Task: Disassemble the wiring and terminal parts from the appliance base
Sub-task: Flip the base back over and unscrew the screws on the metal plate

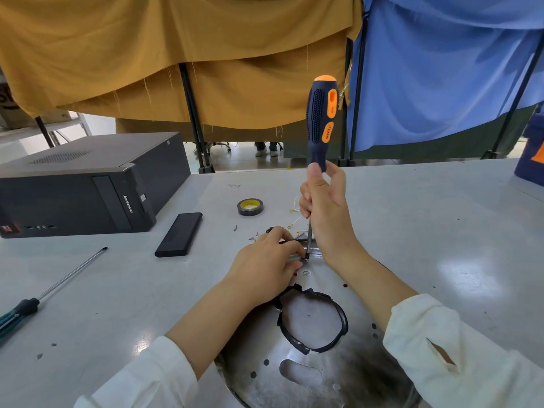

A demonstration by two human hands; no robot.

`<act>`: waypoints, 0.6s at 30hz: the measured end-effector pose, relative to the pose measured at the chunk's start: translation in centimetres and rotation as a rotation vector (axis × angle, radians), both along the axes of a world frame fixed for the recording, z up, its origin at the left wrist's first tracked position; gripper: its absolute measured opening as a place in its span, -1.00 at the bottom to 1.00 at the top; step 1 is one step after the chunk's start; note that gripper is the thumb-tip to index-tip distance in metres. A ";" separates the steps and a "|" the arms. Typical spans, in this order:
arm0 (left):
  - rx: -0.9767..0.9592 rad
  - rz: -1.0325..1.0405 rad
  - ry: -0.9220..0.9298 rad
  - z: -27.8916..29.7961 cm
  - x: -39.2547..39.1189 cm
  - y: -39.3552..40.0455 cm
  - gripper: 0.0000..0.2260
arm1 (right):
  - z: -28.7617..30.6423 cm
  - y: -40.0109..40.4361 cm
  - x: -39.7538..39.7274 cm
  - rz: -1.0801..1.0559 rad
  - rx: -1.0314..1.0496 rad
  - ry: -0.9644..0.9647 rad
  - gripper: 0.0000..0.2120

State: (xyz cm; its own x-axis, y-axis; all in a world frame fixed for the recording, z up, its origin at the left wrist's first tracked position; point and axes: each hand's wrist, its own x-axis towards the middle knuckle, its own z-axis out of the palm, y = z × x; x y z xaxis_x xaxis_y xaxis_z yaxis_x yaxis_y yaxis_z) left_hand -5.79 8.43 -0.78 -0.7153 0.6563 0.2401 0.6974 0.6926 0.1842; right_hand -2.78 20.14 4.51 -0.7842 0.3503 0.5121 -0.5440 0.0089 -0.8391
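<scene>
A round metal appliance base (321, 366) with a black-rimmed centre hole lies on the table in front of me. My right hand (326, 213) grips an orange-and-black screwdriver (321, 119) upright near the bottom of its handle, its tip set on a screw at the base's far edge. Beside the tip, my left hand (265, 266) pinches a small metal terminal part (294, 257). Thin white wires (294, 213) with small yellow-green ends trail on the table behind my right hand.
A black computer case (88, 184) stands at the left, with a flat black box (179, 238) beside it. A tape roll (250, 206) sits beyond my hands. A second long screwdriver (50, 290) lies at the left. Loose screws (253, 237) lie near my left hand.
</scene>
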 end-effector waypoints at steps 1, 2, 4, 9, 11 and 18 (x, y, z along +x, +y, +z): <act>0.003 0.001 -0.004 0.0 0.0 0.1 -0.78 | -0.1 0.0 0.0 -0.015 -0.003 0.000 -0.87; 0.006 0.005 -0.008 0.1 0.0 0.1 -0.78 | -0.1 0.0 0.1 -0.026 0.003 -0.001 -0.83; 0.005 0.009 -0.009 0.1 -0.1 0.2 -0.78 | -0.2 0.1 0.1 -0.034 -0.002 -0.006 -0.85; 0.008 0.006 -0.023 0.3 -0.1 0.5 -0.80 | 0.0 0.1 0.0 -0.055 0.020 -0.011 -0.87; 0.012 0.007 -0.022 0.4 -0.2 0.7 -0.81 | 0.0 0.2 0.0 -0.048 0.019 -0.023 -0.79; 0.013 0.004 -0.026 0.5 -0.3 1.1 -0.79 | -0.1 0.0 0.1 -0.023 -0.004 0.019 -0.94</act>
State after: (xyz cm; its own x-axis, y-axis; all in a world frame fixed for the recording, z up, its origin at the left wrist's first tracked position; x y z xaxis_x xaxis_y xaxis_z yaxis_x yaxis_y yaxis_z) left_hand -6.05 9.53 -0.28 -0.7239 0.6504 0.2302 0.6896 0.6927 0.2112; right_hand -2.72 20.12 4.39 -0.7658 0.3703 0.5258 -0.5599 0.0185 -0.8284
